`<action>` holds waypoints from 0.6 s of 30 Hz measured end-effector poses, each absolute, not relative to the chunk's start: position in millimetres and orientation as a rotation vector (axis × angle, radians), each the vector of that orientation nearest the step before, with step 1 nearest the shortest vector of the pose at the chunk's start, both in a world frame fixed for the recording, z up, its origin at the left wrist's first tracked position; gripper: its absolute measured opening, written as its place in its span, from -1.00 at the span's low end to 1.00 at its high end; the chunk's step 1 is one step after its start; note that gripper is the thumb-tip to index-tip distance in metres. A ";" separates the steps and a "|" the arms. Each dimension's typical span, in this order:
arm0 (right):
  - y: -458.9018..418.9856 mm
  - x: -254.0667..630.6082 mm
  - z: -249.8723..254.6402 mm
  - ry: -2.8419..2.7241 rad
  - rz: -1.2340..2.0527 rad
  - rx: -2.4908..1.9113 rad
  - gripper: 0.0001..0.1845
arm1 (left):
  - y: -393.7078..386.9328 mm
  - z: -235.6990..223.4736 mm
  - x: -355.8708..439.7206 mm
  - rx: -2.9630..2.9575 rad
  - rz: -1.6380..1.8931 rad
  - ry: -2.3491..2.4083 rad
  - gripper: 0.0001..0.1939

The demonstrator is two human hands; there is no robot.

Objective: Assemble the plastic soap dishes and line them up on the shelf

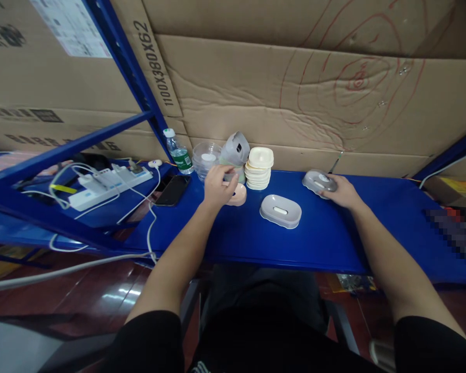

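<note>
My left hand is over the blue table at the left, its thumb and forefinger apart. Just beside and partly under it lies a small pink soap dish, in part hidden by the fingers. At the right, my right hand grips the near right edge of a grey soap dish, with a small white piece on its top. Between the hands a pale grey soap dish lies on the table, a white slot-shaped patch in its middle.
Behind the left hand stand a stack of cream dishes, grey dishes, clear round tubs and a water bottle. A phone and a power strip with cables lie left. Cardboard backs the table.
</note>
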State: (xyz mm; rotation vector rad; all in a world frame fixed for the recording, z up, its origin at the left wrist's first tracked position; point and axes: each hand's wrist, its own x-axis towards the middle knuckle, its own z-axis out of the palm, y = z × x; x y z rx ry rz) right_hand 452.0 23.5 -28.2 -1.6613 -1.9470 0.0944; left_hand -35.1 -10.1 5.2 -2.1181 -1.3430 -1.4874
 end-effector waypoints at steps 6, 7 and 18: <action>19.1 443.2 -22.2 -1.836 0.195 -1.458 -0.27 | -13.5 6.6 -25.5 -2.321 -1.364 -1.331 -0.66; 18.7 442.3 -20.4 -1.830 0.210 -1.437 -0.28 | -13.6 7.2 -25.5 -2.331 -1.377 -1.303 -0.66; 10.5 414.1 -17.1 -1.935 0.186 -1.210 -0.44 | -10.1 0.8 -18.9 -2.372 -1.484 -1.011 -0.70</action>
